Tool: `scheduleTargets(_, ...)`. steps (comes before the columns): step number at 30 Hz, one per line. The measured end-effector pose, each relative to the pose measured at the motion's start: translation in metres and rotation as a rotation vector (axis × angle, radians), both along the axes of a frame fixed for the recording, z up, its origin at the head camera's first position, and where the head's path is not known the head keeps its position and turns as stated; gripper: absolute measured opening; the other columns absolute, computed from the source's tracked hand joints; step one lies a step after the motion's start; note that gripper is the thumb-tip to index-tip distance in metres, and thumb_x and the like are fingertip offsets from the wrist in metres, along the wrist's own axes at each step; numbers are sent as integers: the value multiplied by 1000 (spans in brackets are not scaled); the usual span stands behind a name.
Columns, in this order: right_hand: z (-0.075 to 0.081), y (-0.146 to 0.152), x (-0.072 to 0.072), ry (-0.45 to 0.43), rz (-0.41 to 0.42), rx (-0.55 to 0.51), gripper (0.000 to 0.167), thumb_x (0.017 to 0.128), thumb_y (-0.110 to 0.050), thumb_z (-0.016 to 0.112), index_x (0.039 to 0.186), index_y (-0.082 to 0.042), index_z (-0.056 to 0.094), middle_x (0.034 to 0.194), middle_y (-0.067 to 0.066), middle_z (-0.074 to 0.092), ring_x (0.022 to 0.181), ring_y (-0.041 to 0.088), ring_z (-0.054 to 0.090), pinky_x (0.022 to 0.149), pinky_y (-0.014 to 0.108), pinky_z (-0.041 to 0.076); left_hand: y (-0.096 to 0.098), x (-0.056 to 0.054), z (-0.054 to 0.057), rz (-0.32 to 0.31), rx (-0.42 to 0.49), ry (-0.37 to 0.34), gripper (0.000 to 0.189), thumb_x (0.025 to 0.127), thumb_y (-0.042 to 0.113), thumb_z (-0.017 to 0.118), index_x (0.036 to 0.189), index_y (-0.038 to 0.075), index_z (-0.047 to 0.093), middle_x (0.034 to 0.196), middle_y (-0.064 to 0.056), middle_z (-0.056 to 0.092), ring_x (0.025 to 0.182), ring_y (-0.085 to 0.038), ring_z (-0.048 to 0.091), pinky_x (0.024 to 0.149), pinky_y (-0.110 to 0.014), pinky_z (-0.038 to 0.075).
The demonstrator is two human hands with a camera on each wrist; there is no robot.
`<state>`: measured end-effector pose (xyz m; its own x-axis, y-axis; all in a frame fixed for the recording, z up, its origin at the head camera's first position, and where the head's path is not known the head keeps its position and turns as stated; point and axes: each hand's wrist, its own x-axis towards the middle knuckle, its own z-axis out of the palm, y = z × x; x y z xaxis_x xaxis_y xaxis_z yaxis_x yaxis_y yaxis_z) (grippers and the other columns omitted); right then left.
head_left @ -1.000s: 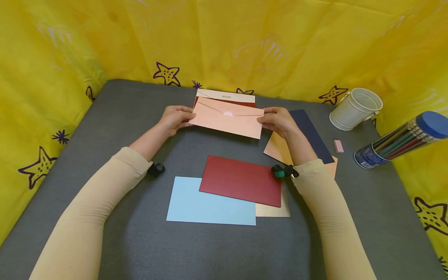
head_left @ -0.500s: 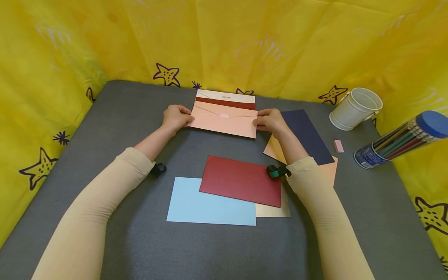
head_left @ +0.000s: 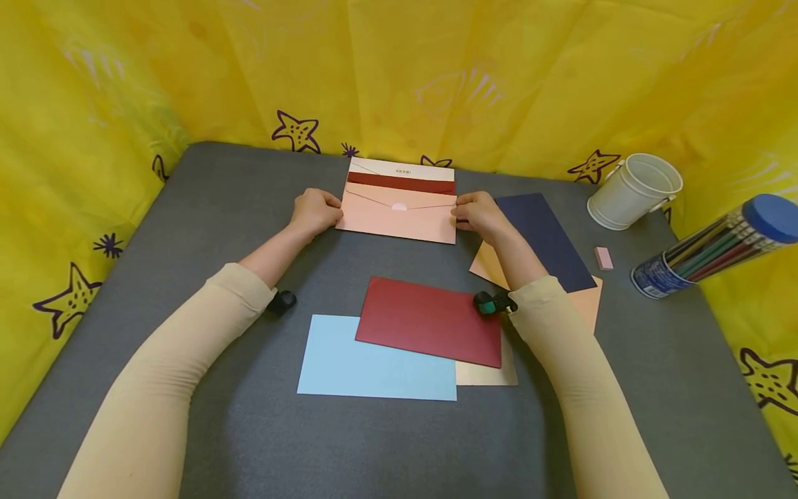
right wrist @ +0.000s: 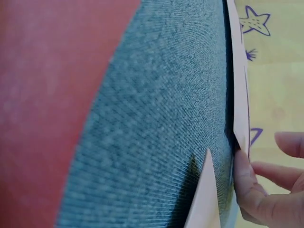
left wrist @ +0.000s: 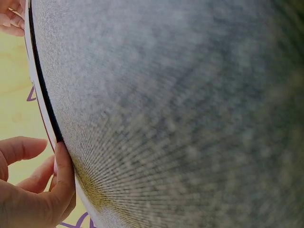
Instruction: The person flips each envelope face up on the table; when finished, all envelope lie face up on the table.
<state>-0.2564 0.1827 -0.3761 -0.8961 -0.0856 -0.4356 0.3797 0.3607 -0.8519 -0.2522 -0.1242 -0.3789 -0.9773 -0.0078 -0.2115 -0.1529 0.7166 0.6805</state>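
A pale pink envelope (head_left: 399, 220), flap side up with a round white seal, lies over the lower part of a dark red envelope (head_left: 402, 183). Beneath that one, a cream envelope (head_left: 402, 168) shows its printed top strip. At the pink envelope's left short edge, my left hand (head_left: 316, 211) pinches it between thumb and fingers; the left wrist view shows the fingertips (left wrist: 64, 156) at the edge near the table. My right hand (head_left: 481, 216) holds the opposite edge the same way, its fingertips (right wrist: 242, 166) low beside the table in the right wrist view.
Nearer me, a red envelope (head_left: 429, 322) overlaps a light blue envelope (head_left: 374, 364) and a pale gold one (head_left: 486, 374). At right are a navy envelope (head_left: 545, 239) over peach ones (head_left: 586, 305), a pink eraser (head_left: 603, 258), a white bucket (head_left: 632, 190) and a pencil tub (head_left: 661, 277).
Both hands have brought the pink envelope slightly left and down onto the stack, straightening it. More of the dark red envelope shows above it. The other things have stayed put.
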Motion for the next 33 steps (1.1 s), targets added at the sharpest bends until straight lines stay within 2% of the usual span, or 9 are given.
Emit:
scheduleTargets(3,0,-1,0,-1,-3,17,52,101,-5,47,148,10,32,148,23,38,109,19,47,113,42,44,0,0,2,-16,-18,3,38,83,7,56,117,-1,70,124,-20,67,106,-31,56,71,-27,46)
scheduleTargets(8,1,-1,1,1,9,35,51,101,-8,49,146,10,36,139,18,41,104,16,46,114,43,43,-1,-2,2,-56,-59,21,39,86,10,54,120,-3,68,128,-21,66,118,-37,56,95,-44,50)
scheduleTargets(13,11,3,4,23,51,55,54,100,-10,51,149,6,35,150,21,40,119,26,46,114,44,43,-3,-5,0,-94,-114,84,41,88,13,54,123,-5,65,117,-23,67,106,-34,58,94,-45,49)
scheduleTargets(16,19,9,8,49,95,63,52,99,-11,54,147,3,39,151,21,41,128,33,47,114,47,42,-1,-4,1,-136,-92,146,38,87,12,55,120,-4,65,112,-23,66,102,-33,57,92,-44,47)
scheduleTargets(19,25,16,14,80,162,80,48,99,-12,55,144,1,44,148,21,44,130,36,48,113,48,42,6,0,4,-220,-58,199,35,86,10,56,117,-2,67,109,-22,65,101,-32,58,90,-43,47)
scheduleTargets(22,31,21,22,110,230,116,46,99,-14,56,142,-1,46,140,20,49,125,34,52,110,47,44,18,8,6,-345,-36,219,32,87,9,59,116,0,69,105,-20,67,97,-30,61,86,-39,48)
scheduleTargets(28,34,27,42,179,355,182,43,96,-13,62,136,-1,53,124,17,55,102,18,58,96,39,51,42,32,6,-619,7,155,31,86,11,71,116,1,69,107,-15,71,95,-25,67,87,-35,53)
scheduleTargets(33,28,35,61,194,467,202,41,92,-10,65,131,0,57,123,21,58,100,19,63,85,25,53,51,51,2,-767,4,115,38,83,16,78,117,2,69,113,-13,69,101,-26,65,92,-38,54)
